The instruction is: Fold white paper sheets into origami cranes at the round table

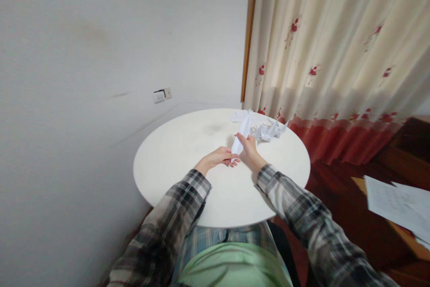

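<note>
While the round white table (168,170) bore a crumpled paper heap (268,131) at its far right, the folded paper (246,126) sat above it, between both hands; probably light, stiffer along creases, easily dented or torn, best held by folded edges. Right hand (249,144) pinched its middle; left hand (219,157), loosely curled, held its near end.
</note>
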Demonstrator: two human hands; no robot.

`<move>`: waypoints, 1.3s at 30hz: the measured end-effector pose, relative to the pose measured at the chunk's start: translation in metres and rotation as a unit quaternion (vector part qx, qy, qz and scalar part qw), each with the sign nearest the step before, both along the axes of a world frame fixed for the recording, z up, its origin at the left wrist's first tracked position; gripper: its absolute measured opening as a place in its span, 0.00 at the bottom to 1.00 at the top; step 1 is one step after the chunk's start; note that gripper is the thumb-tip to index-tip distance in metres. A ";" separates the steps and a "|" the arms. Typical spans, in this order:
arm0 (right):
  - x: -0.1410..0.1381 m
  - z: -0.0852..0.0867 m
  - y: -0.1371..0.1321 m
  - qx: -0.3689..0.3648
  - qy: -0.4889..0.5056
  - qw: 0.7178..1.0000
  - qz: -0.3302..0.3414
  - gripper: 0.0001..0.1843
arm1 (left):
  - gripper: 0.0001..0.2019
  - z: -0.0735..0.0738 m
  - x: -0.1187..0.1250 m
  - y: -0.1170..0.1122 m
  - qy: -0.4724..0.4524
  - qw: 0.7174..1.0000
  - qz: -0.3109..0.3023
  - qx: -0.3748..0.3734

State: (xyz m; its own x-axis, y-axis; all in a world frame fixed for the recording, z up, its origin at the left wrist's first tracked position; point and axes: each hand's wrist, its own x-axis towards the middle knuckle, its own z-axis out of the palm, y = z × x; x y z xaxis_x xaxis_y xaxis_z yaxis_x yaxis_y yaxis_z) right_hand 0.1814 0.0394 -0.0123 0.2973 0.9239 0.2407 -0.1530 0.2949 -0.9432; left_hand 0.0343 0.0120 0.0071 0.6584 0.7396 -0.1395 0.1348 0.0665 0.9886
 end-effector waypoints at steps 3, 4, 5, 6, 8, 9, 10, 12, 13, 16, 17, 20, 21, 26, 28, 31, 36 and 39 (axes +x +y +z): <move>0.002 -0.002 0.004 0.008 0.004 1.000 -0.023 0.15 | 0.17 0.002 0.000 -0.001 0.020 1.000 -0.016 -0.008; 0.003 -0.002 0.005 0.011 0.005 1.000 -0.026 0.15 | 0.17 0.002 -0.001 -0.001 0.023 0.999 -0.020 -0.012; 0.003 -0.002 0.005 0.014 0.007 0.999 -0.029 0.14 | 0.17 0.003 -0.001 -0.002 0.024 0.999 -0.025 -0.017; 0.004 -0.002 0.006 0.018 0.009 0.999 -0.030 0.14 | 0.18 0.003 -0.001 -0.002 0.023 0.999 -0.030 -0.021; 0.005 -0.001 0.006 0.022 0.013 0.999 -0.032 0.13 | 0.18 0.002 -0.002 -0.002 0.021 0.998 -0.043 -0.031; 0.005 -0.001 0.005 0.024 0.015 0.999 -0.032 0.13 | 0.19 0.002 -0.002 -0.001 0.021 0.998 -0.050 -0.035; 0.006 0.000 0.005 0.025 0.017 0.999 -0.032 0.13 | 0.19 0.001 -0.003 -0.001 0.022 0.997 -0.057 -0.038; 0.007 0.001 0.003 0.026 0.020 0.999 -0.029 0.13 | 0.20 0.001 -0.003 0.000 0.024 0.996 -0.069 -0.042; 0.008 0.002 0.003 0.027 0.022 0.999 -0.027 0.13 | 0.20 0.000 -0.004 0.001 0.024 0.996 -0.073 -0.042; 0.009 0.002 0.002 0.026 0.026 0.999 -0.024 0.13 | 0.20 0.000 -0.004 0.001 0.017 0.996 -0.077 -0.043; 0.009 0.002 0.002 0.026 0.027 0.999 -0.024 0.13 | 0.20 0.000 -0.004 0.001 0.015 0.996 -0.077 -0.043; 0.009 0.001 0.003 0.023 0.030 0.999 -0.026 0.13 | 0.20 0.001 -0.004 0.000 0.017 0.996 -0.074 -0.043; 0.009 0.001 0.003 0.022 0.031 0.999 -0.029 0.13 | 0.20 0.002 -0.004 -0.001 0.019 0.996 -0.073 -0.042; 0.009 0.002 0.005 0.021 0.038 0.998 -0.041 0.13 | 0.19 0.004 -0.003 -0.002 0.022 0.996 -0.074 -0.043; 0.009 0.002 0.005 0.022 0.041 0.998 -0.045 0.13 | 0.19 0.003 -0.003 -0.001 0.016 0.996 -0.075 -0.046; 0.010 0.002 0.004 0.030 0.046 0.997 -0.048 0.14 | 0.19 0.001 -0.004 0.001 0.010 0.996 -0.077 -0.049; 0.010 0.003 0.003 0.035 0.048 0.997 -0.056 0.14 | 0.18 0.000 -0.004 0.003 0.012 0.996 -0.071 -0.043; 0.010 0.003 0.003 0.034 0.057 0.997 -0.050 0.15 | 0.18 0.000 -0.004 0.002 0.016 0.997 -0.067 -0.041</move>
